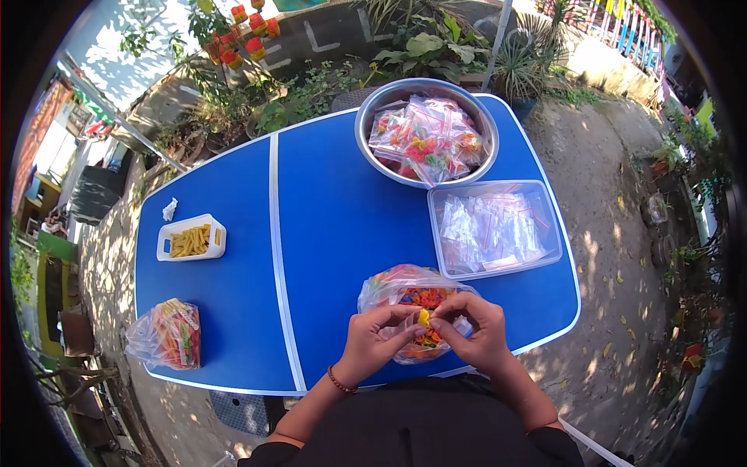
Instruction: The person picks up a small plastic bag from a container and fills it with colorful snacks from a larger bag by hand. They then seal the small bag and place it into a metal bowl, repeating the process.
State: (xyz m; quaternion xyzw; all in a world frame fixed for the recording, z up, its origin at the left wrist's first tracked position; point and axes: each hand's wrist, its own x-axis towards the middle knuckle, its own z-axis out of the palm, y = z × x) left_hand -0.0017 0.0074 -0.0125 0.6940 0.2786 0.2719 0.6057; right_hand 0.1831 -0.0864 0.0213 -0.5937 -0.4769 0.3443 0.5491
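Yellow piece [423, 317]: held between both hands, above the bag [380, 289] at the table's near edge; long axis seemingly near-far; pointing end too small to be told.
Left hand [372, 340]: fingers pinched on the piece.
Right hand [482, 333]: fingers pinched on it from the right.
Table [342, 210]: blue, white-edged, crossed near-far by a pale strip; basin [363, 142] and tub [502, 271] placed right, tray [163, 247] left.
Yard [603, 163]: sunlit, bordered by plants [424, 48] and a wall [315, 43].

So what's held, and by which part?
A small yellow piece, pinched between the left hand and right hand. Which part each grips is too small to tell. Clear plastic also shows at the left hand.
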